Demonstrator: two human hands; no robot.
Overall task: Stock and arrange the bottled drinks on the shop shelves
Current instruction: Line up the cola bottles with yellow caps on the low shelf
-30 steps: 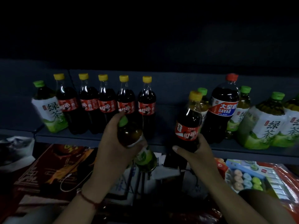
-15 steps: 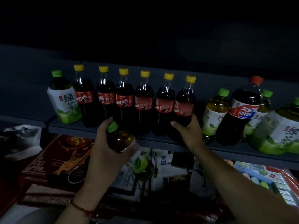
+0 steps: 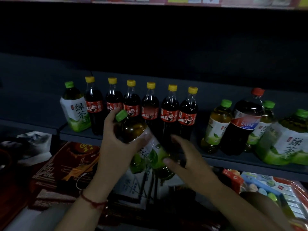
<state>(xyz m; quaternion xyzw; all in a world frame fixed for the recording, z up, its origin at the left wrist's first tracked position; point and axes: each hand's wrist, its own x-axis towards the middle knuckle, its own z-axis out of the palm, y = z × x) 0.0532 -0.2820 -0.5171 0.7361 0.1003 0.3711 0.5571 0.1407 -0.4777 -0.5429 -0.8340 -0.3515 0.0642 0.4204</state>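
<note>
My left hand grips a green-capped green tea bottle, tilted with its cap up and to the left, in front of the shelf. My right hand is open with fingers spread, its fingertips at the bottle's lower end. On the shelf behind stands a row of several yellow-capped cola bottles with red labels, and a green tea bottle stands at the row's left end. Further right are a smaller green tea bottle, a large red-capped cola bottle and a big green tea bottle.
Below the shelf lie red printed boxes at the left, a white packet in the middle and a colourful tray pack at the right. A gap on the shelf separates the cola row from the smaller tea bottle. Another shelf edge runs along the top.
My right hand set a yellow-capped cola bottle at the right end of the row, let go and drew back to the tea bottle. My left hand raised the tea bottle slightly.
</note>
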